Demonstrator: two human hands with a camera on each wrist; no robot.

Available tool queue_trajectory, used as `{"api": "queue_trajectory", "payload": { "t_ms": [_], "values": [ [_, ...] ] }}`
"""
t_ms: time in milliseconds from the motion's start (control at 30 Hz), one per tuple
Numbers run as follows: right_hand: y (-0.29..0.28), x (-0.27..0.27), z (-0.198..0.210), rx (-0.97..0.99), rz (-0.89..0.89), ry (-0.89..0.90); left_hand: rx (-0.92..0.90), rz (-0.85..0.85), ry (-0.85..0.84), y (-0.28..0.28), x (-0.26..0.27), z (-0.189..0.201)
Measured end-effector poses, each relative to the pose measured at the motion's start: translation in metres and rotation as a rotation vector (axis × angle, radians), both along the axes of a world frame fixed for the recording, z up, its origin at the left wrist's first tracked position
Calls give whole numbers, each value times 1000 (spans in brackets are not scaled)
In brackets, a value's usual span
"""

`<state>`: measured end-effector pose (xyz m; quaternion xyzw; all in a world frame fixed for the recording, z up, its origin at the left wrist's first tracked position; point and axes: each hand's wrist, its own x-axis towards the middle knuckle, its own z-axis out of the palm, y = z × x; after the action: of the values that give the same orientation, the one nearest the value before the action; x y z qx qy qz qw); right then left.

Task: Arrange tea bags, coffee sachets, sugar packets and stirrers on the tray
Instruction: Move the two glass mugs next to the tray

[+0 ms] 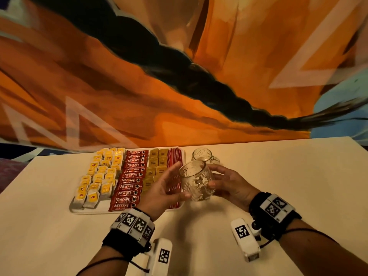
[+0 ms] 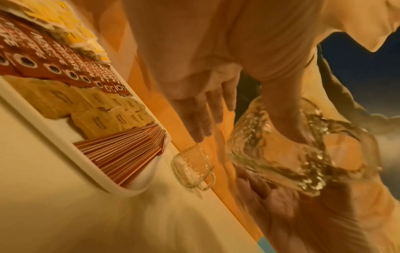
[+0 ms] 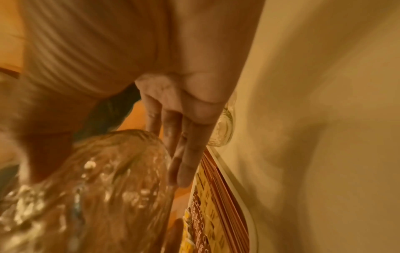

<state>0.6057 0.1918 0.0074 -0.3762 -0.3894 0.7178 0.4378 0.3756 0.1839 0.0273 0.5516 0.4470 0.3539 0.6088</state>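
Tray (image 1: 87, 211): four filled rows, left to right: tea bags (image 1: 99, 176), coffee sachets (image 1: 131, 180), sugar packets (image 1: 155, 166), stirrers (image 1: 175, 156).
Glass mug (image 1: 196, 182): tilted in the air over the tray's right edge.
Right hand (image 1: 225, 182): clamped on the mug.
Left hand (image 1: 159, 190): fingers straight, thumb against the mug's base.
Second mug (image 1: 203, 155): on the table (image 1: 278, 186) beside the tray's far right corner.
Risk: a slipping mug could scatter the stirrers.

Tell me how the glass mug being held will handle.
The glass mug is probably rigid and breakable: it is clear glass. Its dimpled surface likely aids grip. Set down, it should stand steady like the second mug.
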Motion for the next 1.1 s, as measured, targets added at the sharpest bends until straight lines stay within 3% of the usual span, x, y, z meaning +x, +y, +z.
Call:
{"api": "queue_trajectory", "payload": {
  "t_ms": [200,333,467,600,833,1100],
  "values": [
    [-1,3,-6,-55,108,-20,-69,-155,-21,2,9,5],
    [-4,7,-1,-11,19,-122,8,-6,83,5,17,-4],
    [-5,14,-3,103,-82,-323,157,113,293,9,29,-19],
    [-8,18,-14,177,-187,-515,209,227,326,14,45,-39],
    [-2,25,-38,122,-209,-488,273,264,451,20,66,-66],
    [12,31,-59,48,-145,-511,141,230,435,27,65,-77]
  ]
}}
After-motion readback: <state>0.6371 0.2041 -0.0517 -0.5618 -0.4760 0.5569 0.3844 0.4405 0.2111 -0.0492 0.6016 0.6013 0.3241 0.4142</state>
